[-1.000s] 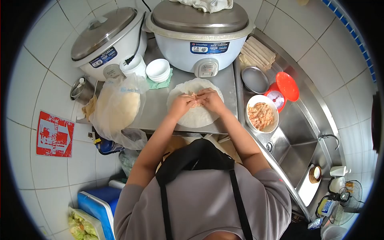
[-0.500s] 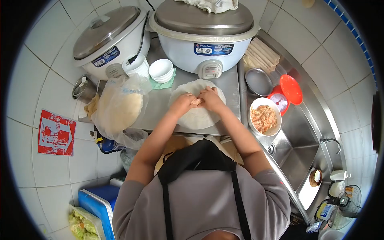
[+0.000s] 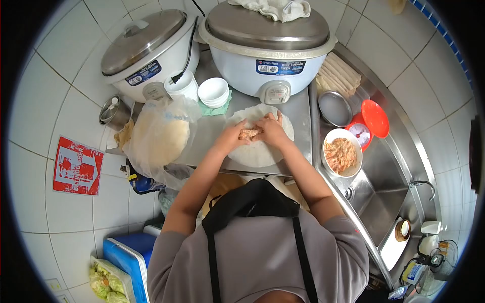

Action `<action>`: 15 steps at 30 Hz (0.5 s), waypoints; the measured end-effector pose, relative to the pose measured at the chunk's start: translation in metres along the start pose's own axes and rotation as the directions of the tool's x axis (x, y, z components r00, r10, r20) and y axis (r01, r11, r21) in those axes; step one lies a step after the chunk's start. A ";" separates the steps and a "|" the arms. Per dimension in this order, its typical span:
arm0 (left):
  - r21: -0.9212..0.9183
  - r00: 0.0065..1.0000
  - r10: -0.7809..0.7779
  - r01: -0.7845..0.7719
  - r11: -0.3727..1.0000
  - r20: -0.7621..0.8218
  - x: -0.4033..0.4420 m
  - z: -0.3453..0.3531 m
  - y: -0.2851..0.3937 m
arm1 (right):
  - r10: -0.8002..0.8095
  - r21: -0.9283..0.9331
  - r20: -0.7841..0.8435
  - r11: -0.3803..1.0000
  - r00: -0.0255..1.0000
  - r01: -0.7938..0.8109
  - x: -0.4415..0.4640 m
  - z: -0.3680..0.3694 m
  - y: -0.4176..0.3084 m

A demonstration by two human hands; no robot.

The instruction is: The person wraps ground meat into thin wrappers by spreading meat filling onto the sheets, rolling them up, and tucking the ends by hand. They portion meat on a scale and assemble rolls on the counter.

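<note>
A round white wrapper sheet [image 3: 255, 153] lies flat on the steel counter in front of the large rice cooker. On its upper middle rests a short log of pinkish meat filling [image 3: 249, 134]. My left hand [image 3: 232, 136] closes around the log's left end, fingers curled. My right hand [image 3: 273, 130] presses on the right end, its fingers bent. To the right, a white bowl [image 3: 342, 152] holds more of the filling, beside a red scale [image 3: 360, 132]. A stack of round wrappers in a plastic bag [image 3: 160, 139] lies to the left.
Two rice cookers [image 3: 268, 65] stand at the back, with stacked white bowls [image 3: 213, 92] before them. Rolled wrappers [image 3: 339, 74] and a round metal pan [image 3: 335, 108] lie at the back right, above the sink [image 3: 379, 197]. A blue cooler [image 3: 126, 260] is at lower left.
The filling between my hands now shows as a compact log, and my hands are slightly farther apart. The whole view has shifted, with things appearing a little farther right.
</note>
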State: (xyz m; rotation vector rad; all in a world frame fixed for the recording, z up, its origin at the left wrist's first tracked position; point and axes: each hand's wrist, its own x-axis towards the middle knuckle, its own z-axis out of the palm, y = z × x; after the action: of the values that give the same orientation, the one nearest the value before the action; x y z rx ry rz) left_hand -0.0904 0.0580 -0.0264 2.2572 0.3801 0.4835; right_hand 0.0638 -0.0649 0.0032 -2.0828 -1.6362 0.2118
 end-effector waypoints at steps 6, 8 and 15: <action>0.178 0.998 0.030 -0.038 0.983 0.046 -0.005 -0.015 -0.003 | -0.106 -0.079 0.029 0.991 0.994 0.108 0.008 0.021 -0.014; 0.213 0.998 0.052 -0.058 0.975 0.035 -0.006 -0.017 -0.007 | -0.112 -0.103 -0.013 0.989 0.994 0.111 0.009 0.025 -0.011; -0.089 0.999 -0.052 0.052 0.995 0.011 -0.016 -0.024 -0.009 | -0.120 -0.125 0.002 0.985 0.993 0.119 0.015 0.032 -0.022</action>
State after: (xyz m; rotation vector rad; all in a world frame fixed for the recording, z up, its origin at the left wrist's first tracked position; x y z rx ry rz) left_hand -0.1159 0.0725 -0.0218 2.1572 0.4043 0.4552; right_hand 0.0359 -0.0382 -0.0121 -2.0642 -1.8064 0.0650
